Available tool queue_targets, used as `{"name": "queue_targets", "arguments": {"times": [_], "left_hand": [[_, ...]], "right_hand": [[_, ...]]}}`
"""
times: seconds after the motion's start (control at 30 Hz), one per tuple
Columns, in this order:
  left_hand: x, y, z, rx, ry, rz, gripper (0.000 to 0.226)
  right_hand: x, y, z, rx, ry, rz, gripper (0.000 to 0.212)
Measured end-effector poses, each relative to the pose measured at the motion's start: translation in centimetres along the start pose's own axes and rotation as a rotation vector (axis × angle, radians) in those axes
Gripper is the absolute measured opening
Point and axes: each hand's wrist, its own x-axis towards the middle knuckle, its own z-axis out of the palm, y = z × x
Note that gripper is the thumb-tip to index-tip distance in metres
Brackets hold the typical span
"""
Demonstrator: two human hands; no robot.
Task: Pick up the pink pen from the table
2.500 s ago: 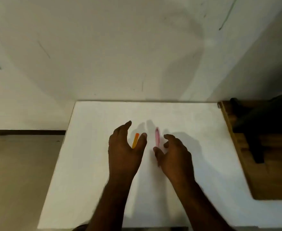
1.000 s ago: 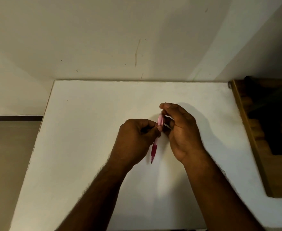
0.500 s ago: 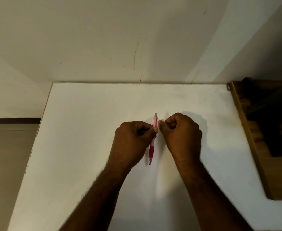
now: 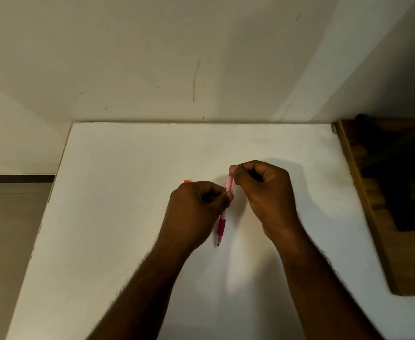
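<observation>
Left hand (image 4: 196, 207) fingers pinch slim pink plastic pen (image 4: 222, 220) mid-barrel; right hand (image 4: 263, 190) fingers pinch its top end. Orange piece (image 4: 187, 181) peeks behind left hand, above white desk (image 4: 128, 217).

left hand (image 4: 196, 209) grips pink pen (image 4: 222, 223) | right hand (image 4: 265, 192) pinches its top

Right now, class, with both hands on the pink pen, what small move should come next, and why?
Probably the right hand should draw the end it pinches off the pink pen, since the left hand already grips the barrel mid-length, tip toward the person, over the white table.
</observation>
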Motion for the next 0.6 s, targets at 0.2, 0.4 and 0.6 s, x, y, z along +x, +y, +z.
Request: {"name": "queue_targets", "arguments": {"times": [0.2, 0.4, 0.6], "left_hand": [[0.0, -0.2, 0.2, 0.002, -0.01, 0.027, 0.013], [-0.2, 0.1, 0.4, 0.016, -0.061, -0.012, 0.014], [0.1, -0.3, 0.2, -0.004, -0.014, -0.035, 0.016]], "right_hand": [[0.2, 0.1, -0.2, -0.022, 0.023, -0.032, 0.017], [0.7, 0.6, -0.9, -0.043, 0.172, -0.006, 0.019], [0.4, 1.8, -0.8, -0.533, 0.217, -0.129, 0.02]]}}
